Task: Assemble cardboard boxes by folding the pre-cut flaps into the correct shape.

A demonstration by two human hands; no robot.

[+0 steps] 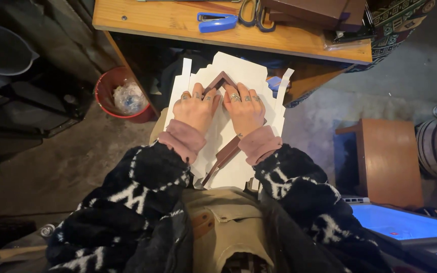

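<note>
**White card blank pressed flat under both hands**

White die-cut card sheet (228, 71), matte, with stepped edges and narrow tabs sticking out at left and right. It lies on the person's lap, just below the front edge of the desk (168, 23).

Left hand (197, 106): palm down on the sheet, fingers extended and together, rings on several fingers. Flat press, nothing gripped.

Right hand (244, 108): same posture, palm down, fingers extended, ringed. The two hands sit side by side, thumbs nearly touching.

Brown box frame (220, 79): a rigid corner shows as an inverted V just past the fingertips; another brown edge runs out diagonally below the right wrist. It rests on the white sheet, mostly hidden by the hands.

Sleeves: pink knit cuffs, then black fleece with white pattern.

Desk: pale wood, grain visible. On it a blue stapler (217, 22), dark-handled scissors (255, 14), and a stack of brown boxes (314, 11).

Floor, left: red bucket (108, 86) holding crumpled clear plastic.
</note>
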